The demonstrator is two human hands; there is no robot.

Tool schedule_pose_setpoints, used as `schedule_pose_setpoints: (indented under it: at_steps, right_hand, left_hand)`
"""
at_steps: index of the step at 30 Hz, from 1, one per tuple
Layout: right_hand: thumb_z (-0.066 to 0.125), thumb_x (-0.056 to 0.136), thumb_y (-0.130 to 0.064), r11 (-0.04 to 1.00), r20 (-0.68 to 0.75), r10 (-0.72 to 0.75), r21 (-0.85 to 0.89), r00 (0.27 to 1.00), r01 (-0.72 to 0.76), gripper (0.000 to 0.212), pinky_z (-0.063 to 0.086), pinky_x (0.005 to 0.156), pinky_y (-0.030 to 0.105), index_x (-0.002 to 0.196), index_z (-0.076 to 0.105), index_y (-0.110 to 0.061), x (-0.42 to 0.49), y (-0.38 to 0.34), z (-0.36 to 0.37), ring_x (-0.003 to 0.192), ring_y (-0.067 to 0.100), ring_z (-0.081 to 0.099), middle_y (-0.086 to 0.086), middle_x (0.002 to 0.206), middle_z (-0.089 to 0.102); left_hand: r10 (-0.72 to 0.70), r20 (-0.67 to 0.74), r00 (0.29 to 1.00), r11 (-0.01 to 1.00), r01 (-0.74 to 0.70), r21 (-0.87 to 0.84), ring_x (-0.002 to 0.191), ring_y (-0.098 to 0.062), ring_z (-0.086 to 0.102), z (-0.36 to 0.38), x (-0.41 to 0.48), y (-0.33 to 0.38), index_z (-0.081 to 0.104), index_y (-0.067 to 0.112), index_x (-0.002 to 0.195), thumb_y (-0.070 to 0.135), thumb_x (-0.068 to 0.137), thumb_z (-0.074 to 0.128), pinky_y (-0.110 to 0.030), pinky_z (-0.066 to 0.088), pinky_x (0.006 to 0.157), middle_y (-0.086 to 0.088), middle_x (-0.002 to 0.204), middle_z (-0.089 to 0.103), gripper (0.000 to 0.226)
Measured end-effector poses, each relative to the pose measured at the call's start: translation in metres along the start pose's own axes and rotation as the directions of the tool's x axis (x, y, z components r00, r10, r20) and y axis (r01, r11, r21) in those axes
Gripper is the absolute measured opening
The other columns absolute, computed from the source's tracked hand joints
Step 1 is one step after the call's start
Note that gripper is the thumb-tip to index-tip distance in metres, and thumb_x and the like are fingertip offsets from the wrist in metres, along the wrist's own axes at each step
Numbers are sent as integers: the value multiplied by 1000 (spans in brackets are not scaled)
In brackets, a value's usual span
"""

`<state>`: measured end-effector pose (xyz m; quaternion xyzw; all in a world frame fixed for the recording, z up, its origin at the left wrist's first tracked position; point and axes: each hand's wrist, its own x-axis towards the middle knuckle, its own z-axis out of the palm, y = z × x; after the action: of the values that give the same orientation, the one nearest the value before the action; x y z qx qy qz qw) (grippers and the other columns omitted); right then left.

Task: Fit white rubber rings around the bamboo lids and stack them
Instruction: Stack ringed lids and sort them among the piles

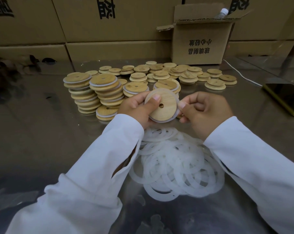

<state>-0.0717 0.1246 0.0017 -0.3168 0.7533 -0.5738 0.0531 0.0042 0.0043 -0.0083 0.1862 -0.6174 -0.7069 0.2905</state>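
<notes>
The widest stretch of bare, shiny tabletop [35, 132] runs down the left of the frame, from the stacks to your left sleeve [85, 174]. At the top the tabletop ends against a wall of cartons [109, 22], and an open carton [200, 46] stands on it at upper right with a bottle cap [224, 10] showing above its flap. On the right you have less room: a phone [286, 98] lies near the frame's edge, and a white cable [240, 75] runs from it back toward the open carton. Just below your hands, between both sleeves, a pile of loose rings [173, 164] covers the middle of the tabletop. Beyond your hands, stacks of ringed lids [95, 92] stand at centre left, some leaning, and bare lids [176, 71] lie scattered in low heaps behind them. You hold one bamboo lid [166, 108] in the air at mid frame, above the near edge of those stacks. It is a pale round disc with visible grain and a small hole near its middle, tilted toward you. A white rubber ring [159, 91] shows around its rim at the top and lower right; whether it is fully seated you cannot tell. Your left hand [136, 108] grips the lid, with the thumb flat on its face and the fingers [133, 103] curled behind. Your right hand [205, 112] pinches the ring's right edge with curled fingers.
</notes>
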Motion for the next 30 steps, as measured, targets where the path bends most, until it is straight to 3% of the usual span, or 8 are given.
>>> schedule_pose_setpoints:
  at_steps: [6,9,13,18,21,24,30]
  right_hand:
    - [64,84,-16,989,62,76,120,995,-83,14,52,64,22,70,65,-18,4,3,-5,46,3,55,-9,53,65]
    - [66,83,-17,982,80,100,156,992,-111,14,50,57,15,70,66,-21,5,3,-6,44,2,54,-10,53,66]
    - [67,81,-15,964,117,125,221,985,-149,11,45,47,9,71,68,-19,5,0,-10,40,0,52,-9,52,66]
    - [59,87,-32,946,-36,194,271,980,-177,15,49,49,11,80,63,-20,11,3,-6,42,0,55,-10,48,62]
    - [59,86,-35,964,-18,156,219,988,-148,14,49,58,17,82,62,-22,12,5,-3,50,2,59,-7,57,64]
    - [68,81,-20,984,83,71,156,994,-83,3,53,63,19,79,66,-19,10,6,-4,56,4,61,-1,67,67]
    - [65,83,-17,967,113,22,250,993,-49,11,53,61,15,73,68,-21,15,6,-13,56,4,61,-6,59,68]
  left_hand:
    - [-36,54,998,997,39,-61,97,-32,64,0,1,0,62,5,107,11,90,53,-36,58,75,-19,102,66,20]
    - [-40,44,998,997,43,-70,97,-32,65,0,1,-1,62,3,110,11,90,53,-35,58,74,-20,104,66,23]
    - [-61,72,996,989,70,-127,88,-25,67,-1,2,-2,65,8,99,11,90,53,-33,59,70,-13,93,68,15]
    - [-68,46,997,991,73,-112,77,-18,69,-1,4,-6,67,13,89,12,89,56,-32,59,63,-4,80,72,12]
    - [-74,55,996,994,79,-78,77,-17,69,0,4,-7,67,14,89,14,88,57,-32,59,64,-4,82,71,10]
    - [-70,74,995,996,75,-57,78,-18,69,1,2,-7,67,13,93,15,88,57,-31,59,65,-7,86,71,11]
    - [-36,96,995,997,43,-67,89,-24,69,8,0,-5,67,17,91,22,87,58,-37,58,71,-9,93,71,11]
